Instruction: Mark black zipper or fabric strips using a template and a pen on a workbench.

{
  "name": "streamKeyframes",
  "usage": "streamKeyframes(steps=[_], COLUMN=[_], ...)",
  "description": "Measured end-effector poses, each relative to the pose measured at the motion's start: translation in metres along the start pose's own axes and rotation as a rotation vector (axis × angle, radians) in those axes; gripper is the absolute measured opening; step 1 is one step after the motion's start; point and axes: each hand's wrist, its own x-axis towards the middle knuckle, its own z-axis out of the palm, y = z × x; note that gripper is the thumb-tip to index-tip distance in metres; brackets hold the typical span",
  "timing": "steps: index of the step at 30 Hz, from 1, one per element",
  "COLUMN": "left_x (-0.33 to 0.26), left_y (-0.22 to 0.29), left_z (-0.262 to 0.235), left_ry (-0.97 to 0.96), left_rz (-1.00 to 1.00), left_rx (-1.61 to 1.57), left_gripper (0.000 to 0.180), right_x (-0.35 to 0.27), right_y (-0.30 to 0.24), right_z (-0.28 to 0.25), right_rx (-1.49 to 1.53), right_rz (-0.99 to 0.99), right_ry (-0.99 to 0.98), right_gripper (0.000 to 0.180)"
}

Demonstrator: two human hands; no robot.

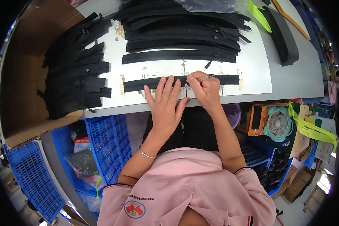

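Observation:
A long black zipper [139, 83] lies flat across a white board [252, 71] that has drawn guide lines and small tan strips at both ends. My left hand [164, 96] rests on the zipper with its fingers spread, holding nothing. Just right of it, my right hand [205, 88] pinches a slim pen [209, 76] over the zipper's middle. The pen's tip is mostly hidden by the fingers. Above this zipper, another one [158, 57] lies alone, with a small black pull [208, 64] sticking out below it. Farther back is a thick pile of black zippers [169, 28].
At the left, more black zippers [75, 71] overhang a cardboard box [22, 86]. A long black case [280, 37] sits at the back right. Below the table edge are blue crates [113, 139], a purple basket [232, 113] and a small green fan [278, 124].

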Motion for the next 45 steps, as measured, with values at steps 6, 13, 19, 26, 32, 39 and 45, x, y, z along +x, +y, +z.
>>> streamKeyframes(steps=[6,13,19,26,32,39,45], left_x=[0.001,-0.001,0.000,0.032,0.068,0.070,0.070], left_y=[0.001,-0.001,0.002,0.038,0.062,0.064,0.066], left_z=[0.002,0.001,-0.004,0.016,0.057,0.064,0.065], left_ry=[0.011,0.004,-0.041,0.009,0.070,0.102,0.103], left_rz=[0.019,0.022,0.000,0.113,0.180,0.177,0.172], left_rx=[0.006,0.013,0.013,-0.243,-0.290,-0.263,-0.260], left_gripper=[0.052,0.052,0.053,0.037,0.017,0.015,0.016], right_x=[0.000,-0.006,0.001,-0.003,-0.003,-0.002,-0.009], right_y=[0.000,-0.014,0.020,0.033,0.032,0.033,0.038], right_z=[-0.005,-0.045,-0.093,-0.091,-0.092,-0.088,-0.095], right_rx=[-0.063,0.216,0.154,0.075,0.058,-0.086,0.044], right_rz=[-0.059,0.113,0.343,0.263,0.282,0.141,0.185], right_ry=[-0.068,0.067,0.239,0.213,0.158,0.195,0.186], right_gripper=[0.016,0.016,0.019,0.017,0.018,0.015,0.016])
